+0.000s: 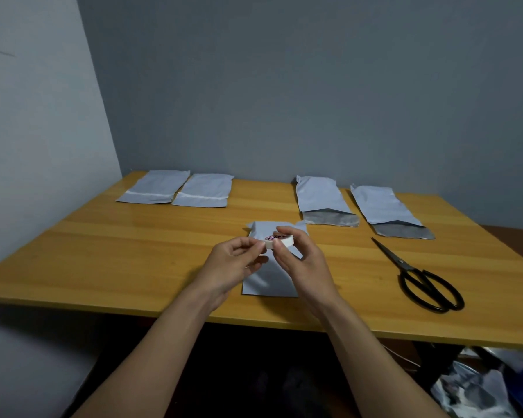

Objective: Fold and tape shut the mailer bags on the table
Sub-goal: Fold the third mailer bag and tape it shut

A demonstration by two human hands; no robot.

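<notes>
A small white tape roll with a red core label is held above the grey mailer bag lying at the table's near middle. My right hand grips the roll from the right. My left hand pinches the roll's left edge with thumb and fingertips. Two grey bags with a white tape strip across them lie at the far left, one beside the other. Two bags with open silver flaps lie at the far right, one left of the other.
Black scissors lie shut on the wooden table to the right of my hands. Walls close the table in at the back and left. Crumpled plastic and a dark bag sit on the floor at the lower right.
</notes>
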